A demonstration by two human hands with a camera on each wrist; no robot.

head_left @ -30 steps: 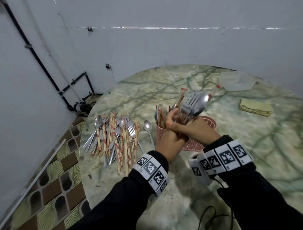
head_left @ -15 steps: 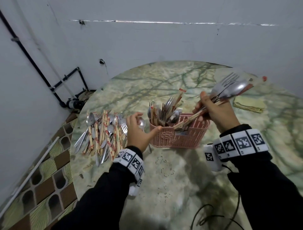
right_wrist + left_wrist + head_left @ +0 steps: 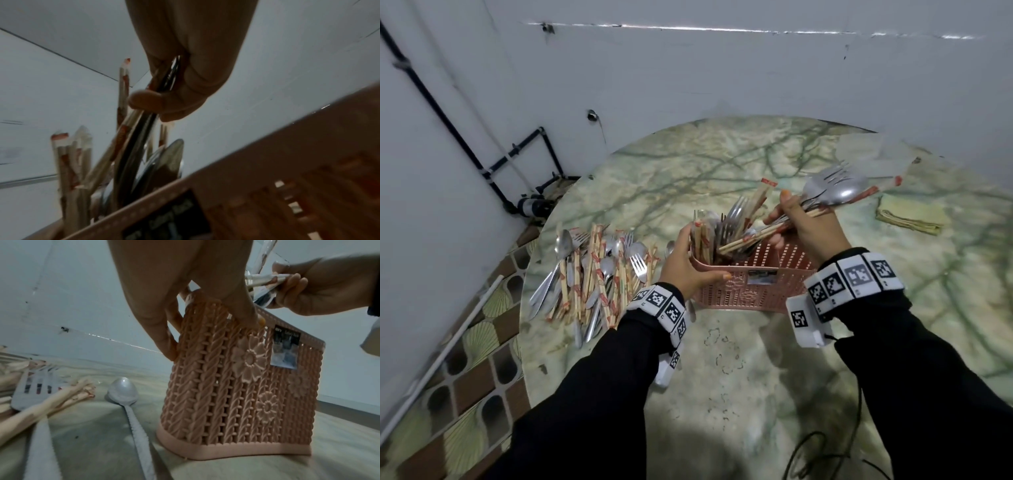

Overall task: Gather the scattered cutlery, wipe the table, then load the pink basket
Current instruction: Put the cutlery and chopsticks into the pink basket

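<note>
The pink basket (image 3: 750, 291) stands on the marble table (image 3: 722, 377) and holds several upright forks and wrapped chopsticks. My left hand (image 3: 688, 260) grips its left corner, thumb on the front wall and fingers on the side wall (image 3: 236, 394). My right hand (image 3: 804, 226) grips a bundle of forks, spoons and chopsticks (image 3: 835, 192) slanted over the basket, with the handle ends down inside it (image 3: 139, 138). A pile of loose cutlery and chopsticks (image 3: 599, 270) lies to the left of the basket. One spoon (image 3: 127, 395) lies beside the basket's left wall.
A folded yellow cloth (image 3: 909, 216) lies at the right rear of the table, with a pale sheet (image 3: 873, 150) behind it. The table's left edge drops to a tiled floor (image 3: 465, 359). A black cable (image 3: 825, 459) trails at the near right.
My left hand let go of the bundle, swung left and now grips the basket's corner. My right hand carried the bundle right, then lowered its handle ends into the basket.
</note>
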